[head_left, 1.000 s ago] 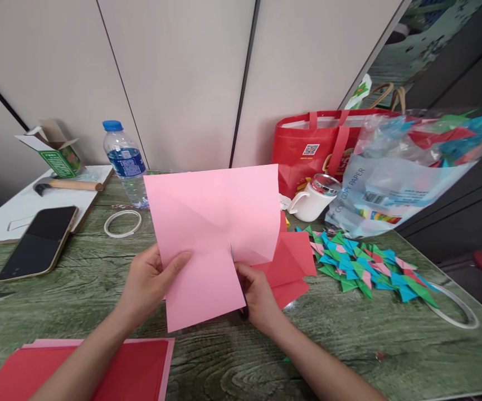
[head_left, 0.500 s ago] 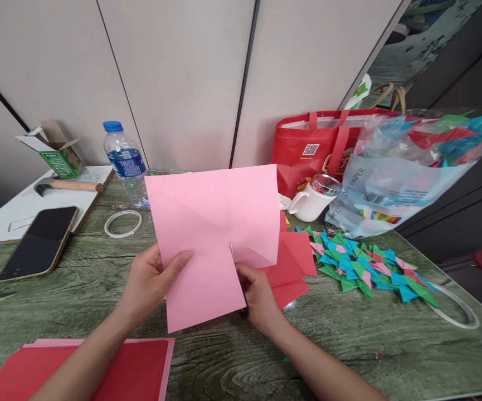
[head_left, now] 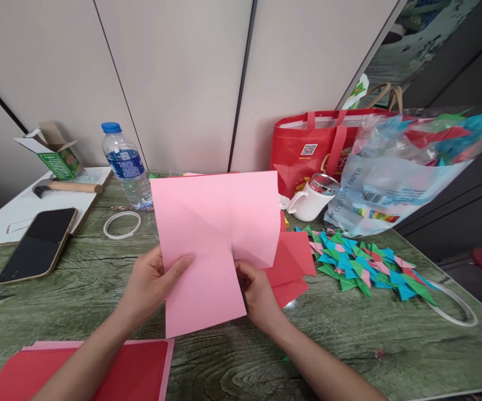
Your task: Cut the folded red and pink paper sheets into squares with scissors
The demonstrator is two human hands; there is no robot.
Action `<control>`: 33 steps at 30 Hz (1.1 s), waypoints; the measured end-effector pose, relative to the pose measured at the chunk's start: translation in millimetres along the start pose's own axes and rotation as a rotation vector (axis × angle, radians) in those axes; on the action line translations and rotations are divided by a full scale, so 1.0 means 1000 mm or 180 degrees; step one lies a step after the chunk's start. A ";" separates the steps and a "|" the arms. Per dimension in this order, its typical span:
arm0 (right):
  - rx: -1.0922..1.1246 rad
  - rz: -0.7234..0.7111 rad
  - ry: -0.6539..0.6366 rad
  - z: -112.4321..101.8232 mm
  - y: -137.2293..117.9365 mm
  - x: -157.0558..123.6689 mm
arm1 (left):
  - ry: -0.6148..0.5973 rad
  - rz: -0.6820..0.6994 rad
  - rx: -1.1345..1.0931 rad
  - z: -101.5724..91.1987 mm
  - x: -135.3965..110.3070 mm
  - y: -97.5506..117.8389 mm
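A pink sheet of paper (head_left: 199,223) is held up over the table, with a cut running from its lower edge towards the middle. My left hand (head_left: 152,284) grips its left edge, thumb on the front face and fingers behind. On the right of the cut, my right hand (head_left: 257,289) is closed around a pair of scissors (head_left: 233,253). Only a thin bit of blade shows in the slit; the handles are mostly hidden behind the paper and fingers. Red paper pieces (head_left: 293,256) lie behind my right hand. A stack of red and pink sheets (head_left: 136,370) sits under my left forearm.
Folded paper pieces (head_left: 361,264) are heaped at right, by a white ring (head_left: 460,306). Behind stand a white mug (head_left: 310,201), red bag (head_left: 291,150) and plastic bag (head_left: 374,195). At left are a bottle (head_left: 126,164), tape roll (head_left: 122,225), phone (head_left: 38,242) and hammer-like tool (head_left: 73,186).
The scissor blade that stuck up in the slit now shows far less. The sheet has dipped slightly, and both hands keep their hold.
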State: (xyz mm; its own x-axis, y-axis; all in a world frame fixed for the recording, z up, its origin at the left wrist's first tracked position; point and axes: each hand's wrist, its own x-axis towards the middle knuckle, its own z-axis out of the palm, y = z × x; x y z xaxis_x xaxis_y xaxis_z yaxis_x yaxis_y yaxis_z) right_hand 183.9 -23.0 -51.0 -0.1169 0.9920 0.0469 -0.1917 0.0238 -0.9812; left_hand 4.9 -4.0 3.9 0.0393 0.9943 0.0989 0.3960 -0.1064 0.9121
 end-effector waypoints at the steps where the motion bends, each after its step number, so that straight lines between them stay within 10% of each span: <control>1: 0.0013 -0.0041 0.0001 0.000 -0.001 0.000 | -0.0070 0.0023 0.0023 0.000 0.000 0.000; 33: -0.0124 -0.0116 0.0196 0.001 -0.003 0.000 | -0.0192 -0.0186 -0.0295 0.005 -0.002 -0.002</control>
State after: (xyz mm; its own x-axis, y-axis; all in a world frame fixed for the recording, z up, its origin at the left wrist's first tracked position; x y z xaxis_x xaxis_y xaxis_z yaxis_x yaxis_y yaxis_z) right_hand 183.6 -23.4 -47.7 -0.0502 0.9961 0.0723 -0.1565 0.0637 -0.9856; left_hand 8.3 -6.0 0.1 0.0750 0.9969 0.0230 0.3127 -0.0454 0.9488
